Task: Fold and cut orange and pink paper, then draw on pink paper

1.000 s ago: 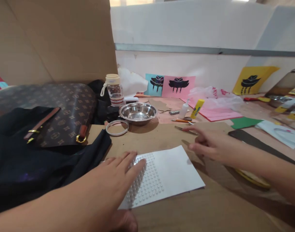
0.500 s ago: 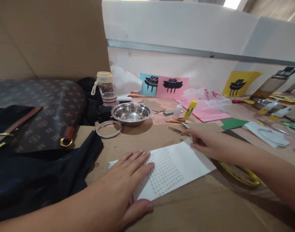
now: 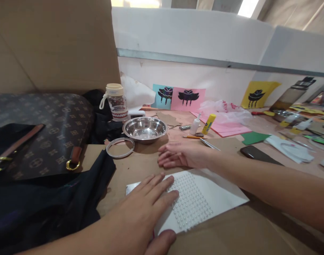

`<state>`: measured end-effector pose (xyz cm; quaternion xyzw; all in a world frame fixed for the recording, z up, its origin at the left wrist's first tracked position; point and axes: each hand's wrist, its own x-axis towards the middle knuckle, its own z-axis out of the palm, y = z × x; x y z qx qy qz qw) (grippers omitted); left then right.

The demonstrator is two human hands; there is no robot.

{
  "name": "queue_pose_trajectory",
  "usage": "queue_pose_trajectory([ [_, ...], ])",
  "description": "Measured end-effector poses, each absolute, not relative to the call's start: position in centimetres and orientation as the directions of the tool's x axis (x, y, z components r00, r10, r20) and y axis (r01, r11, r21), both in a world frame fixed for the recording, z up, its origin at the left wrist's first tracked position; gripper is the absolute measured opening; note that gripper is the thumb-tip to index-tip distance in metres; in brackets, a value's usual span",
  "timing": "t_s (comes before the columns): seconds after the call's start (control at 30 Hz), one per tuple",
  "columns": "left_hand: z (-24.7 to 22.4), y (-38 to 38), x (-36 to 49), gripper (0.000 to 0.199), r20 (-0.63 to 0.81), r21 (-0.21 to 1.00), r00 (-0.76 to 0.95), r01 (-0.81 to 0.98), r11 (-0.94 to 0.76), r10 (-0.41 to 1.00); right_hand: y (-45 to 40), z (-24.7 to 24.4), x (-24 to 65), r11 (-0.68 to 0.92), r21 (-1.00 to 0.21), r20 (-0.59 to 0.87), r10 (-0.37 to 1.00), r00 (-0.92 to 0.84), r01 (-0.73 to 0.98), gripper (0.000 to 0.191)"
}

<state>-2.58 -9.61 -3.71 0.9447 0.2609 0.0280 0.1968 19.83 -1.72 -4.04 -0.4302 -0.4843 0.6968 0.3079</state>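
Observation:
My left hand [image 3: 148, 209] lies flat on a white sheet [image 3: 231, 196], fingers spread. Its fingertips touch the near edge of rows of small pearl stickers [image 3: 191, 202] on that sheet. Beyond the sheet's far edge is my right hand [image 3: 184, 156], turned sideways above the cardboard, with loosely curled fingers and nothing visible in them. To the right of that hand, silver tweezers [image 3: 209, 144] lie on the board. A steel bowl [image 3: 145, 129] and a pale ring [image 3: 120, 148] stand to the left of the right hand.
A glue stick [image 3: 209, 124], a white squeeze bottle [image 3: 195, 124] and a pencil [image 3: 192, 137] lie farther back. At left are a patterned bag [image 3: 52, 131], dark cloth [image 3: 58, 194] and a drinking bottle [image 3: 116, 102]. A dark, phone-like object [image 3: 257, 155] is at right.
My right hand has moved left from beside the tweezers to above the cardboard beyond the sheet. The sheet and my left hand appear slightly lower and farther right. A yellow looped object is now hidden.

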Motion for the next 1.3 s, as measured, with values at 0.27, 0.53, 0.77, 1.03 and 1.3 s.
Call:
queue_pose_trajectory([
  [0.27,-4.7,-9.1,-3.0,0.06,0.031,0.432,0.886,0.406,-0.805,0.463,-2.9,-4.2,19.4,-0.113,-0.994,-0.099,0.915,-0.391,-0.013,0.014],
  [0.53,-4.1,-8.9,-3.4,0.056,0.049,0.394,0.892,0.397,-0.829,0.45,-2.3,-1.3,12.3,0.012,-0.934,-0.263,0.655,-0.709,0.357,0.025],
  [0.77,-5.7,-8.6,-3.3,0.059,0.126,0.348,0.905,0.343,-0.872,0.406,-1.2,-2.5,11.2,0.562,-0.57,0.135,0.783,-0.607,0.599,0.024],
  [1.03,-5.2,-9.3,-3.2,0.054,0.131,0.387,0.876,0.386,-0.837,0.464,0.0,-4.3,9.8,0.637,-0.516,0.089,0.705,-0.704,0.573,0.012],
  [1.3,-4.7,-9.7,-3.2,0.05,0.131,0.378,0.869,0.401,-0.835,0.477,-0.1,-4.1,8.4,0.54,-0.542,0.138,0.813,-0.566,0.643,0.015],
])
